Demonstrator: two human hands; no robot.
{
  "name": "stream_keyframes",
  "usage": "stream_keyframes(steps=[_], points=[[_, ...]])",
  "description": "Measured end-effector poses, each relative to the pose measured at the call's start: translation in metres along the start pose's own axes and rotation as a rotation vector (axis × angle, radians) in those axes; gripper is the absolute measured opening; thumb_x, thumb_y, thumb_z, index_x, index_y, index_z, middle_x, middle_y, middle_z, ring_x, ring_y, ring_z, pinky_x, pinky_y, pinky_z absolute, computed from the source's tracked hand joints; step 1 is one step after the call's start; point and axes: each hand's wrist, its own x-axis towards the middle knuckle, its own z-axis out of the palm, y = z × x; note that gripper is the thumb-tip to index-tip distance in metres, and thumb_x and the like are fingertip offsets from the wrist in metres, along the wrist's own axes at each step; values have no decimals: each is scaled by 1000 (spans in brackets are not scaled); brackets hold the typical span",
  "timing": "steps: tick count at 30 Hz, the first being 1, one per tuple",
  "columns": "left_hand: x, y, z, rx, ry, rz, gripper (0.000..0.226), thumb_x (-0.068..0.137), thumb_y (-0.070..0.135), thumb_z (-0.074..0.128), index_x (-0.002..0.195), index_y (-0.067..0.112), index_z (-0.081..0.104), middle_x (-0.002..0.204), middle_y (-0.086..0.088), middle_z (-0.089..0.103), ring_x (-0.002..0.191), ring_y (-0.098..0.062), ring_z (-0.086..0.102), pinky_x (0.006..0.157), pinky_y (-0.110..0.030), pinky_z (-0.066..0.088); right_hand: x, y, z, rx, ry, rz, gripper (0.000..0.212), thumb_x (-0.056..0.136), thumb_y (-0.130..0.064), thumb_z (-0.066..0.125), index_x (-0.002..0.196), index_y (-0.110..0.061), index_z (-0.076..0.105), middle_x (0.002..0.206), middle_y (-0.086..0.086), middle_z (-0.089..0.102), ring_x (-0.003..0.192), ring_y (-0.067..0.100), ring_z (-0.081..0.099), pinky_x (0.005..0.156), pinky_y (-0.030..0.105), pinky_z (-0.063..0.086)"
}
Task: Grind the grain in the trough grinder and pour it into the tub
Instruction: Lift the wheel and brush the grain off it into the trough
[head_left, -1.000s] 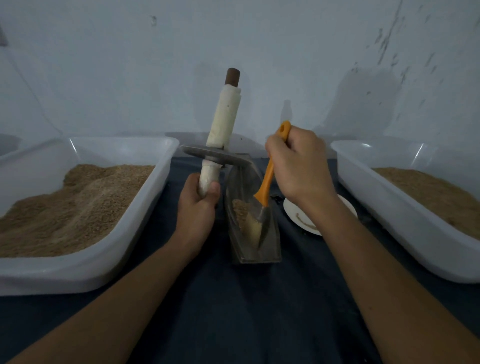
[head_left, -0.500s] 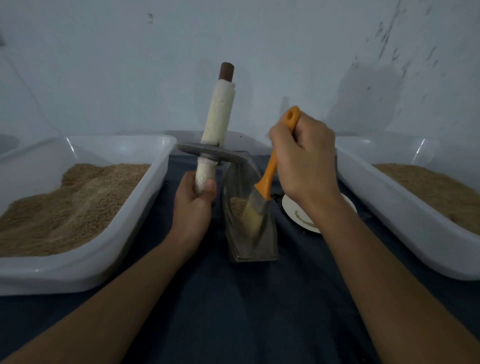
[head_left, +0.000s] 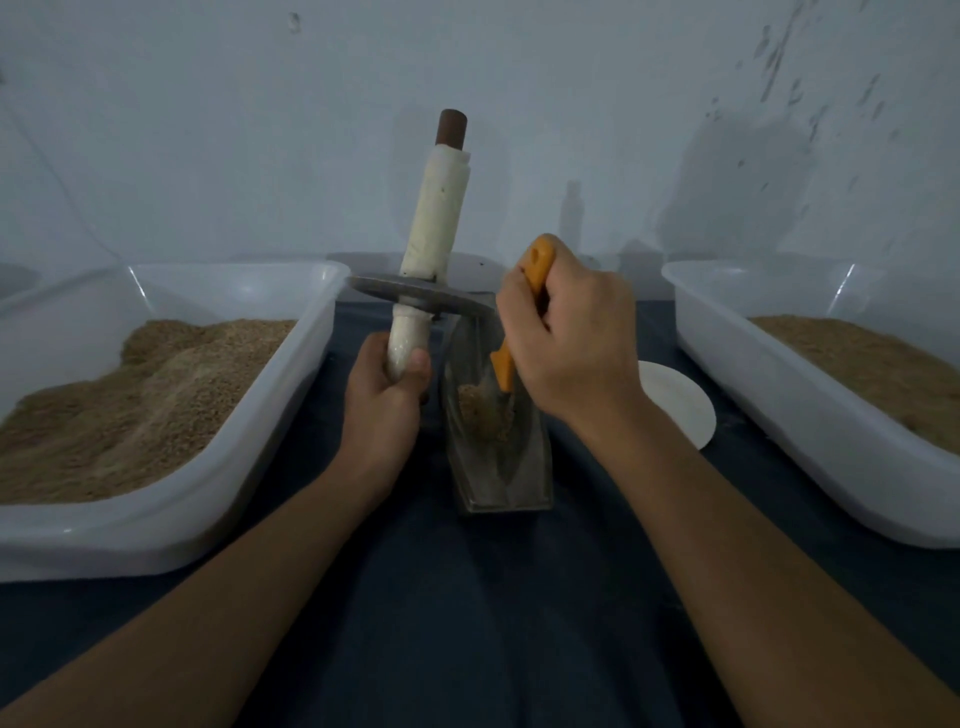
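Metal trough grinder (head_left: 501, 457) stands on the bench between both hands, grain (head_left: 475, 410) inside. Left hand (head_left: 382, 400) grips the wheel's wrapped handle (head_left: 408, 343) just left of it; right hand (head_left: 569, 343) grips an orange brush (head_left: 537, 262) dipped into the trough.

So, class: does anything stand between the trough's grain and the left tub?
Yes. The left hand holding the grinding wheel's handle stands between the trough and the left tub; the brush sits in the grain.

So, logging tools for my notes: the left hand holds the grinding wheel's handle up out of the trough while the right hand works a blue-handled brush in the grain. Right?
Not quite: the head view shows the brush handle is orange, not blue. The rest holds: left hand, right hand, wheel, trough.
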Motion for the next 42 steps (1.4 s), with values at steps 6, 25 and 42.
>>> stream_keyframes(steps=[6,25,42], points=[[0,1,0,10,2,1,7,102,30,56,95,28,57,80,2,61,65,-7,56,56,-29,47,7,-8,-3,141,11,56,36,91,-15,48,61,-21,28,48,-8,28,41,13,30,44,20,22],[-1,4,0,22,-5,13,5,103,29,55,100,27,59,88,-2,63,71,-9,58,63,-33,49,1,1,6,116,-4,91,40,95,-14,49,63,-24,26,47,-9,27,41,14,32,43,20,22],[-1,5,1,34,17,11,8,103,26,56,97,21,58,81,0,60,62,-2,56,51,-17,46,-5,10,5,163,18,89,34,101,-6,49,69,-6,37,47,-6,33,39,10,42,44,16,27]])
